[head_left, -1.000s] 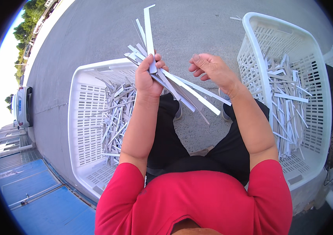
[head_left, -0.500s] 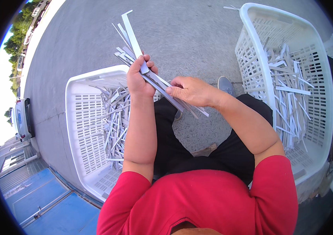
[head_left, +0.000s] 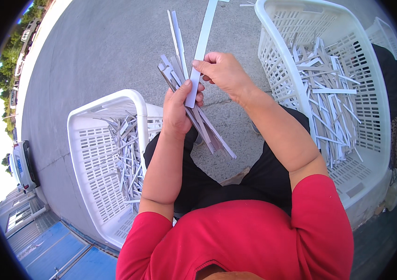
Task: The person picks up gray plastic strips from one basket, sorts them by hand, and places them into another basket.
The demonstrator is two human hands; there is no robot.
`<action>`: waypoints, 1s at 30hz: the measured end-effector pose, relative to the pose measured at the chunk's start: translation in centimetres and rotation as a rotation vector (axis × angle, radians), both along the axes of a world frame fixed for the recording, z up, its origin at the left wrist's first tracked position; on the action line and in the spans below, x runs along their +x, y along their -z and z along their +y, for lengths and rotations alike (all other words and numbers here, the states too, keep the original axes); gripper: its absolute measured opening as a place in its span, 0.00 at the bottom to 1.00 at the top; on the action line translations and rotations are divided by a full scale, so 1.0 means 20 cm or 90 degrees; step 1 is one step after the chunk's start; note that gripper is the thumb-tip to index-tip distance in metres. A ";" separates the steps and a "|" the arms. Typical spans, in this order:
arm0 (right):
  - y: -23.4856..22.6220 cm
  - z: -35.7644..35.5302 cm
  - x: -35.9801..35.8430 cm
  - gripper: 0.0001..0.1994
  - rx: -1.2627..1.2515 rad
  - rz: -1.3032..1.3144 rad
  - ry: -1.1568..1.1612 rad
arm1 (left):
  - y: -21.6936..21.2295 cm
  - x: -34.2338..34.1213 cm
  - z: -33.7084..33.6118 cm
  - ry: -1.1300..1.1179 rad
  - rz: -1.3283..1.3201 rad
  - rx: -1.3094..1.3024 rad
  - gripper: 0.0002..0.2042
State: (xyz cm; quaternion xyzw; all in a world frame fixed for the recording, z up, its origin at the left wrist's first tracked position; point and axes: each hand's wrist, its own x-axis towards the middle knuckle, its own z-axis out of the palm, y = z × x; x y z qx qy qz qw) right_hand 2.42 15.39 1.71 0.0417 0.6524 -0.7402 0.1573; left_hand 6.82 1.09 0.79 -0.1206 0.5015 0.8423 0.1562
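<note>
A bundle of thin white and grey strips (head_left: pixel 203 127) is gripped in my left hand (head_left: pixel 179 107), its ends fanning out above and below the fist. My right hand (head_left: pixel 224 74) pinches one long white strip (head_left: pixel 201 49) between thumb and fingers. That strip has a bent far end, and its lower end lies over the bundle by my left thumb. Both hands are in front of my lap, between two white plastic baskets.
The left basket (head_left: pixel 86 109) and the larger right basket (head_left: pixel 282 51) each hold many loose strips (head_left: pixel 331 102). A person in dark clothes (head_left: pixel 389 79) is beyond the right basket. Concrete ground (head_left: pixel 109 51) lies ahead; a white car (head_left: pixel 23 163) stands far left.
My right hand has moved up from the bundle's lower end to the long white strip, which now sticks out farther upward. The bundle has turned more upright, and the view has shifted slightly.
</note>
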 end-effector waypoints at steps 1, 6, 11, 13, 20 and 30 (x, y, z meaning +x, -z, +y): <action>-0.01 0.00 0.00 0.14 0.009 0.004 0.003 | 0.00 0.00 0.00 -0.015 -0.007 0.000 0.11; 0.00 0.02 -0.01 0.13 0.041 0.032 0.001 | 0.00 0.00 0.00 -0.022 -0.018 0.003 0.11; -0.08 0.12 -0.04 0.13 0.039 0.072 0.155 | 0.01 0.00 -0.02 -0.052 -0.020 -0.010 0.09; -0.11 0.24 -0.09 0.12 -0.077 0.110 0.345 | 0.01 -0.01 -0.02 -0.041 -0.015 -0.019 0.08; 0.00 0.56 -0.14 0.10 -0.355 -0.020 0.595 | -0.01 0.01 0.02 0.028 0.018 -0.086 0.08; -0.06 0.10 -0.02 0.11 0.003 0.012 -0.065 | -0.02 0.05 0.07 0.082 0.049 -0.137 0.07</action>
